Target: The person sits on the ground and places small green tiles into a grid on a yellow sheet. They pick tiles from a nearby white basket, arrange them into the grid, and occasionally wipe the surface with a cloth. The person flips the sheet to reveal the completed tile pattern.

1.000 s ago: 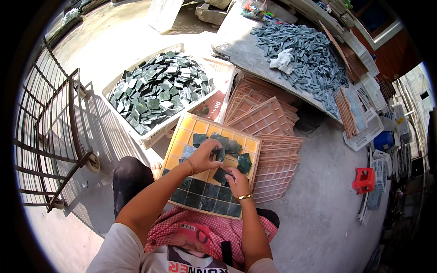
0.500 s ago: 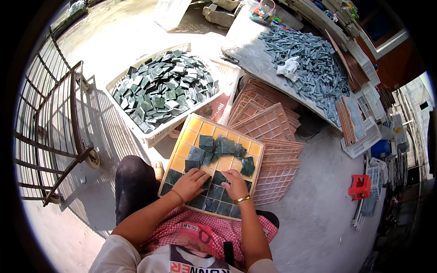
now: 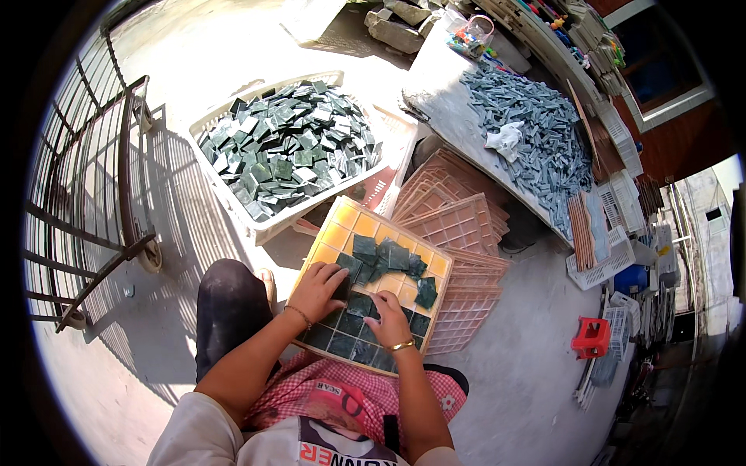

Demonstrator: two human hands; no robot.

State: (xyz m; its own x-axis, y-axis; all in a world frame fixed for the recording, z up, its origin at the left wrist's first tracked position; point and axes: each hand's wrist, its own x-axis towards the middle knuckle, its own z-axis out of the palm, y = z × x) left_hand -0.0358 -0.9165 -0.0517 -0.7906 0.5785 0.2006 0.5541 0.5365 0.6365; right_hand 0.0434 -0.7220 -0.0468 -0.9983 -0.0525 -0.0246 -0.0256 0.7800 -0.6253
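Note:
A yellow square grid tray (image 3: 325, 233) rests tilted across my lap. Dark green stone tiles (image 3: 342, 344) fill the cells nearest me, and several loose ones (image 3: 393, 256) lie heaped over the middle. My left hand (image 3: 317, 290) is on the tray's left side, with a dark tile (image 3: 343, 288) between its thumb and fingers. Beside it, my right hand (image 3: 388, 320) touches the tiles with thumb and index finger apart; a tile (image 3: 359, 303) lies in a cell just left of its fingertips. The palms hide some of the cells underneath.
A white crate (image 3: 268, 225) heaped with green tiles stands ahead. Stacked brownish grid trays (image 3: 458, 225) lie to the right, below a table (image 3: 439, 85) covered with narrow stone strips (image 3: 536, 132). A metal-barred cart (image 3: 128, 179) is at left, a red stool (image 3: 590, 338) at right.
My left hand has moved forward and left, onto a tile at the heap's edge. My right hand's thumb and index finger have spread apart beside a tile in a cell. The view has shifted slightly.

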